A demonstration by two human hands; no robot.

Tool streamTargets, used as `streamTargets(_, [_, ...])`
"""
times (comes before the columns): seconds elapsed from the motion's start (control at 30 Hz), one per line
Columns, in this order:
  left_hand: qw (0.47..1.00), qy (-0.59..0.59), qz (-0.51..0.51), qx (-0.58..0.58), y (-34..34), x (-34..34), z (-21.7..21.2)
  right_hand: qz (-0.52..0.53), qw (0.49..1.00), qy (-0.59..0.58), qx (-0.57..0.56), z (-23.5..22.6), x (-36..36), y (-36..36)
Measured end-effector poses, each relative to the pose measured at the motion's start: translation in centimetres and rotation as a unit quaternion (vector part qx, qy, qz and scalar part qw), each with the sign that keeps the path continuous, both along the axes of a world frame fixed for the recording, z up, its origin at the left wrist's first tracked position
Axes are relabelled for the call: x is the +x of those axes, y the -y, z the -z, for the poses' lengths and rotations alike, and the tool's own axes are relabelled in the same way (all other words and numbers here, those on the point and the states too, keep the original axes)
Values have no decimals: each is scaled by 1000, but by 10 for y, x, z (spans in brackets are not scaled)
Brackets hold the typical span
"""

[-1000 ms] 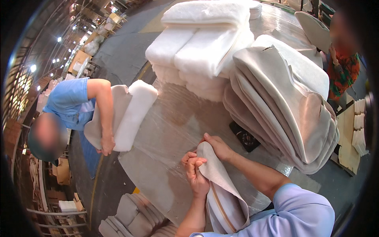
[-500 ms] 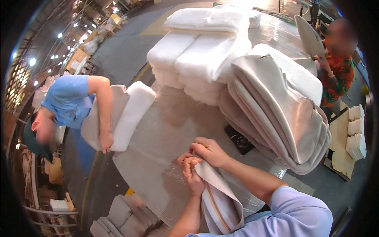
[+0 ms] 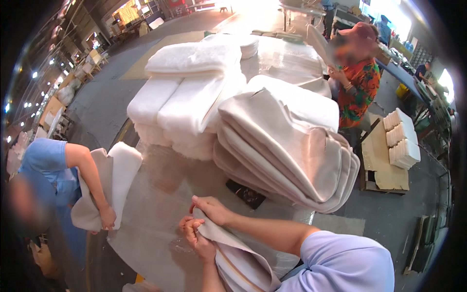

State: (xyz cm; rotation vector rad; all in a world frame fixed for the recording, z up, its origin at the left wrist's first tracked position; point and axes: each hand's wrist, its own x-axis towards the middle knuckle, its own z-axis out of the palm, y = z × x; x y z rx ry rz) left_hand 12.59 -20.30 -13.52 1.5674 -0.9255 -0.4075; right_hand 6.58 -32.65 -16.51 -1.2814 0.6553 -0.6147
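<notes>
free: bare table (image 3: 160, 194) ahead-left | blocked: cover stack (image 3: 287, 146) right, foam stack (image 3: 189, 97) beyond

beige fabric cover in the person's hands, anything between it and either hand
Nothing visible does. The left hand and the right hand both grip the top edge of the beige fabric cover directly, fingers pinched on the cloth above the shiny grey table. The small black flat object lies apart, further up the table.

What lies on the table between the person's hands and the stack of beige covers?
In the head view, a small dark flat object lies between the right hand and the beige cover stack.
</notes>
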Motion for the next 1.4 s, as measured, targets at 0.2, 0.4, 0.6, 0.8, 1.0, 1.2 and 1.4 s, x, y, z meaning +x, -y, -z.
streamTargets(0.2, [999,-11,12,-32,9,-6,-1,-9,999,-28,24,7,-7,7])
streamTargets(0.4, [1000,-20,11,-9,-2,12,10,-22,998,19,-49,-22,-12,-9])
streamTargets(0.6, [1000,16,18,-11,0,0,-3,-21,997,45,-55,-19,-18,-9])
streamTargets(0.8, [1000,1,2,1,-7,-1,2,-41,996,49,-60,-16,-19,-9])
streamTargets(1.0, [1000,11,6,-13,-6,2,-3,-66,996,7,-61,-28,-14,-6])
streamTargets(1.2, [999,0,31,-27,0,-1,-2,-54,992,23,113,23,-7,12])
streamTargets(1.4, [999,6,14,-39,-3,-2,0,-43,994,-16,96,24,4,8])
